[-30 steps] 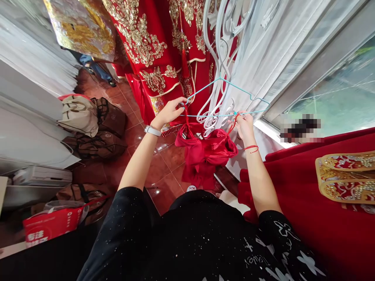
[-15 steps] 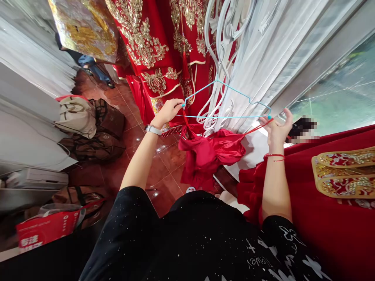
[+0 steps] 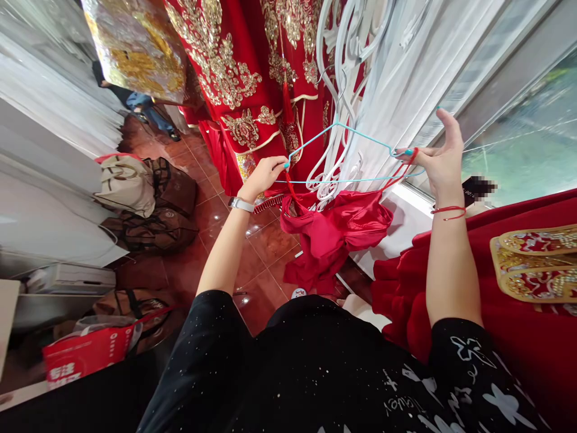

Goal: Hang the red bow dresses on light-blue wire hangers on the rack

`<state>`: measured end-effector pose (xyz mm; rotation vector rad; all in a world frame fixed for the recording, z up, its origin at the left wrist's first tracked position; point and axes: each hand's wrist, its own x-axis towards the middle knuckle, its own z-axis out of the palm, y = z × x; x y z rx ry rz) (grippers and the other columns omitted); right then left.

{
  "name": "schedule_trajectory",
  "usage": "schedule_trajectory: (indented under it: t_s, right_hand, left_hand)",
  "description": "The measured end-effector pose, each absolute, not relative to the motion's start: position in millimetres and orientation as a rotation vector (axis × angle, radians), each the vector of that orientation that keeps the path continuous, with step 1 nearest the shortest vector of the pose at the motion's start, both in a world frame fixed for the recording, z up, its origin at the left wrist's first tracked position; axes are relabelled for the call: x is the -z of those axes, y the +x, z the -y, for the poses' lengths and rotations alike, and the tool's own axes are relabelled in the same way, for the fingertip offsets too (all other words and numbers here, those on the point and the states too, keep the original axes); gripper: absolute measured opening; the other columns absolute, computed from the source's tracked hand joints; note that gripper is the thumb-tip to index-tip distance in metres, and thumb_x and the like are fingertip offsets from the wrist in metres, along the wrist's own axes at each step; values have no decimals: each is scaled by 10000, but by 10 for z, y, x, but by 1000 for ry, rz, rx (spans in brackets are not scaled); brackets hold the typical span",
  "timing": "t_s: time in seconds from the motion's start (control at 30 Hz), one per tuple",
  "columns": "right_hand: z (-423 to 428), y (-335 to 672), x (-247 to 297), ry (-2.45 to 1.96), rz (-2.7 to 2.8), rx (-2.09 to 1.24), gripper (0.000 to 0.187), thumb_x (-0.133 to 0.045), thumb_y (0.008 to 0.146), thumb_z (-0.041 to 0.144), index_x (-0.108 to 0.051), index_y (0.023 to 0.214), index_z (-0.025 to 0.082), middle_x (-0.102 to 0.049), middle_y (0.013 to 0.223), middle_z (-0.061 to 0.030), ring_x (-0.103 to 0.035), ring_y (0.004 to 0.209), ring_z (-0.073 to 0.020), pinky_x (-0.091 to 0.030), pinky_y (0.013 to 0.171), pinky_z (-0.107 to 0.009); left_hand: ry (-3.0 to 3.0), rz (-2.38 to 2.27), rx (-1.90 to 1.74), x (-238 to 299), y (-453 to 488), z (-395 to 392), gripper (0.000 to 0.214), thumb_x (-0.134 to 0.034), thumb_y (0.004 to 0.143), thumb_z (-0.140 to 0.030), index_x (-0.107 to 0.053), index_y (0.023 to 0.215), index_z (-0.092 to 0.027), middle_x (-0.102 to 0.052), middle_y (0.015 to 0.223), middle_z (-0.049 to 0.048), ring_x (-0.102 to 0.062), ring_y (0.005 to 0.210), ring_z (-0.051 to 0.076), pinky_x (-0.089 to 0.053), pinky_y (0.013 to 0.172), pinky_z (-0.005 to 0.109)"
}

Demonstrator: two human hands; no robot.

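Observation:
A thin light-blue wire hanger [image 3: 347, 131] hangs from a white scrolled metal rack [image 3: 336, 90]. A red satin garment [image 3: 336, 231] dangles below it by thin red straps. My left hand [image 3: 265, 174] pinches the hanger's left end, where one strap sits. My right hand [image 3: 439, 159] is at the hanger's right shoulder, thumb and forefinger pinching the other red strap [image 3: 399, 174] against the wire, the other fingers spread upward.
Red robes with gold embroidery [image 3: 243, 78] hang behind the rack. White curtains [image 3: 406, 72] and a window are at the right. A red cloth with embroidered shoes [image 3: 536, 264] lies at right. Bags [image 3: 148, 204] and a red paper bag [image 3: 85, 355] sit on the tiled floor at left.
My right hand has moved right and up along the hanger, drawing the red strap out to the hanger's right shoulder. The garment has spread wider. My left hand has stayed at the left end.

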<state>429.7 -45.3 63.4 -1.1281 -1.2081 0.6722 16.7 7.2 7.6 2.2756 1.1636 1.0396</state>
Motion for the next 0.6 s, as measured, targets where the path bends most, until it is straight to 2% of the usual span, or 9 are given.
schedule_trajectory:
  t_s: [0.07,0.13,0.17,0.23,0.33,0.4,0.5,0.6]
  right_hand:
    - [407,4250,-622,-1115,1249,-675,811,-778,713,-29,-528,1422,276,-548,1602,-115,-759,759,-75,-617,783,-260]
    - [377,4227,-583,-1150,1287,-675,776,-705,737,-69,-532,1444,199,-763,1302,-124,-739,690,-82,-603,753,-252]
    - [371,4221,-567,-1172,1303,-679,735,-668,749,-81,-554,1430,170,-814,1137,-106,-732,668,-90,-593,734,-248]
    - [376,4207,-559,-1207,1337,-673,629,-615,763,-88,-631,1344,154,-826,919,-63,-719,635,-99,-577,704,-247]
    - [414,4163,-621,-1275,1391,-643,478,-588,757,-85,-726,1141,165,-787,755,-15,-685,583,-102,-550,647,-247]
    - [440,4118,-684,-1337,1461,-609,391,-587,761,-78,-754,1018,164,-740,655,9,-606,513,-88,-509,593,-244]
    - [445,4060,-745,-1414,1579,-542,306,-580,780,-71,-755,888,156,-677,560,28,-496,465,-74,-464,575,-254]
    - [400,4057,-724,-1434,1619,-496,317,-572,767,-73,-757,901,148,-652,537,37,-495,505,-87,-462,628,-270]
  left_hand:
    - [2273,-1172,-1051,-59,181,-57,255,-539,997,-315,-709,857,-187,-700,826,51,-604,787,207,-530,878,352]
    - [2264,-1189,-1070,-37,196,-43,240,-540,997,-299,-711,869,-189,-714,852,59,-621,814,218,-530,893,358]
    - [2256,-1199,-1082,-27,203,-37,232,-543,996,-290,-714,875,-191,-719,862,63,-630,831,224,-530,906,362]
    - [2239,-1213,-1110,-7,211,-24,218,-552,997,-279,-720,886,-196,-727,880,69,-644,870,236,-528,943,375]
    - [2223,-1216,-1151,14,220,-3,217,-560,1007,-293,-724,897,-202,-729,898,74,-653,916,251,-520,988,399]
    - [2205,-1210,-1169,27,228,7,228,-571,1013,-324,-723,893,-204,-724,894,75,-653,919,254,-515,996,403]
    - [2172,-1205,-1190,52,245,8,258,-581,1016,-392,-728,914,-204,-721,903,83,-657,922,261,-509,1002,408]
    - [2177,-1205,-1231,83,255,-4,286,-583,1011,-450,-735,970,-211,-733,951,96,-662,968,282,-508,1022,427]
